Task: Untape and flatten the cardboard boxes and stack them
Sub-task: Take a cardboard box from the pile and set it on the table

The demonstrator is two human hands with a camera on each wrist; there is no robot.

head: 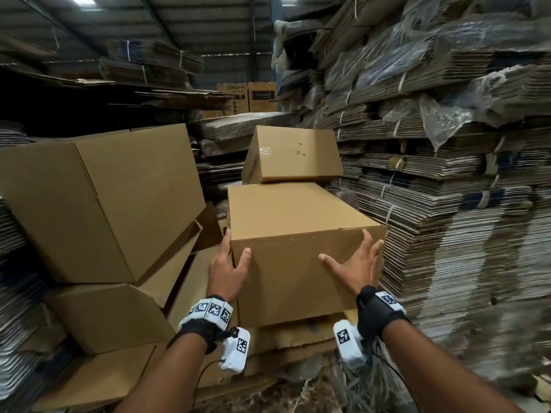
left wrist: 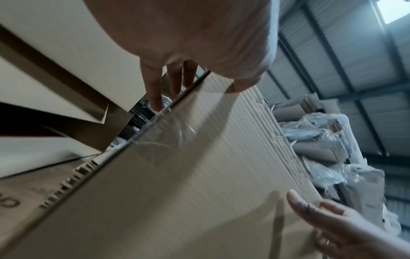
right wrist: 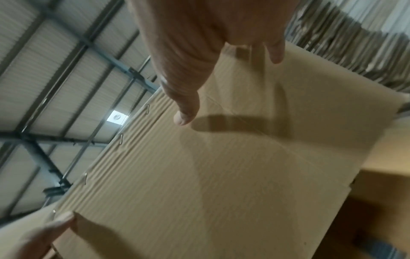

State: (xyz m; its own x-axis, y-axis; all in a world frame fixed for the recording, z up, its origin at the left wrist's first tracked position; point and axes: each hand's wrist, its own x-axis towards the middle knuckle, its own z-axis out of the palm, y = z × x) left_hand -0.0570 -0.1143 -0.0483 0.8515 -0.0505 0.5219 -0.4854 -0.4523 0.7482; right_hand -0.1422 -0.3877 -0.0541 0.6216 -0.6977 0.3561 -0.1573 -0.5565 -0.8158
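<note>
Closely, left hand (head: 228, 269) and right hand (head: 356, 268) flank box (head: 298, 222).

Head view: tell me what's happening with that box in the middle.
A person has both hands at the front of a closed cardboard box. The left hand straddles its left front corner, thumb on the front face, fingers straight along the side. The right hand is spread open near the right edge; contact is unclear. The box is not yet flattened, and clear tape shows on its left edge. A smaller box sits behind it.
</note>
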